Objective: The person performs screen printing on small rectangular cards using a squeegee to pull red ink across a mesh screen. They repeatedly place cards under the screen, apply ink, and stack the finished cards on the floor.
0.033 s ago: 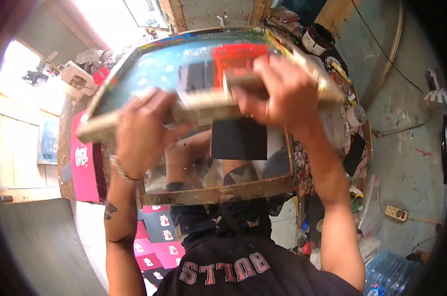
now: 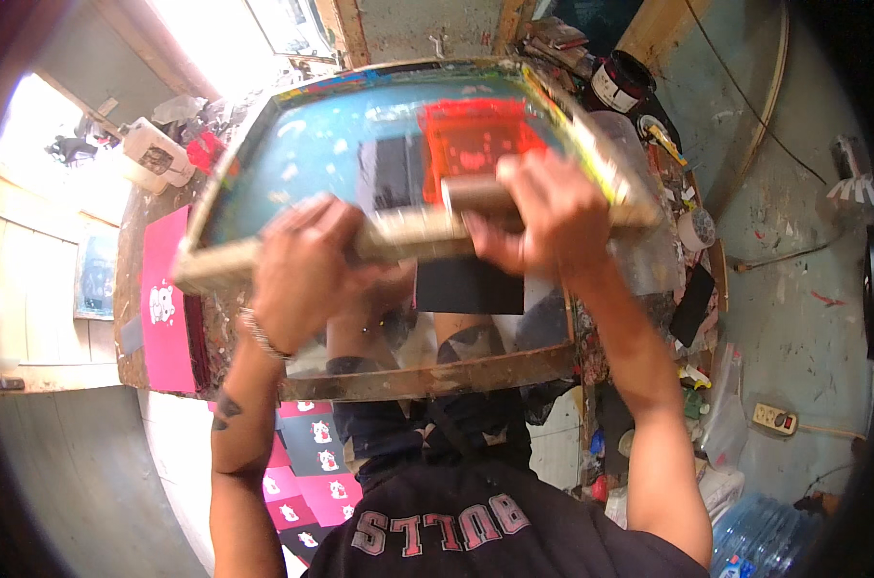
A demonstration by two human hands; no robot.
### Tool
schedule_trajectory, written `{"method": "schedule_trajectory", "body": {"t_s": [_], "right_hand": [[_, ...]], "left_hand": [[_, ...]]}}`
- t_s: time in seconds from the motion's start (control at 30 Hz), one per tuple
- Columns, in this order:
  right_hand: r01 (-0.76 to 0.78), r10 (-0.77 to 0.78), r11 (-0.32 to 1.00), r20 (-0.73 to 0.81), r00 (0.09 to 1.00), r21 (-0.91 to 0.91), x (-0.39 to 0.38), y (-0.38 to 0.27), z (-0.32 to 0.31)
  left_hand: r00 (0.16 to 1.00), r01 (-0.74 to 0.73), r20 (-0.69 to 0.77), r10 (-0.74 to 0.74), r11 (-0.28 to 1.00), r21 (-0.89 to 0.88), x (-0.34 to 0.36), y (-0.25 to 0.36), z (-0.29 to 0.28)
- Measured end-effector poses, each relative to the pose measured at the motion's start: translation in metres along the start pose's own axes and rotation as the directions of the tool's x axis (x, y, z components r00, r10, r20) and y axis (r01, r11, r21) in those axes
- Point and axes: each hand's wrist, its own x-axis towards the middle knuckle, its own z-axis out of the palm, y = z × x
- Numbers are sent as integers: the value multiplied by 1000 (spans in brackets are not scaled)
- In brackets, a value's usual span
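A wooden screen-printing frame (image 2: 408, 229) is tilted over the table, its blue mesh carrying red ink (image 2: 461, 125) beside a dark rectangle (image 2: 384, 169). My left hand (image 2: 297, 260) is wrapped round the front bar at the left, blurred. My right hand (image 2: 553, 212) is closed on the same bar at the right, along with a short wooden bar (image 2: 471, 193), possibly a squeegee. A black sheet (image 2: 468, 287) lies beneath on a glass panel (image 2: 379, 342), through which my legs show.
Pink printed sheets (image 2: 162, 337) are stacked at the table's left; more lie below. A jug (image 2: 153, 154) sits back left, a black tub (image 2: 620, 82) back right, a round container (image 2: 695, 231) on the right. A power strip (image 2: 774, 417) is by the right wall.
The screen frame and both hands have shifted slightly down toward me, with my left hand also a little to the right. The front bar now sits lower over the black sheet.
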Motion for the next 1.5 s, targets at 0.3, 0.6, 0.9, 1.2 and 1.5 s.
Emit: {"method": "schedule_trajectory", "body": {"t_s": [0.3, 0.6, 0.9, 1.2, 1.5], "right_hand": [[-239, 157, 966, 506, 848, 102, -62, -3, 63], [-363, 118, 913, 728, 675, 189, -52, 10, 62], [-126, 83, 987, 349, 934, 103, -39, 64, 122], [-199, 154, 979, 453, 878, 53, -1, 86, 155], [-236, 145, 959, 440, 886, 159, -86, -22, 41]], "left_hand": [[954, 59, 294, -63, 998, 22, -61, -7, 115], [939, 65, 335, -82, 996, 61, -63, -5, 117], [950, 49, 307, -55, 998, 28, -63, -9, 119], [942, 82, 328, -74, 997, -13, -63, -9, 117], [965, 72, 254, -58, 996, -44, -63, -8, 116]]}}
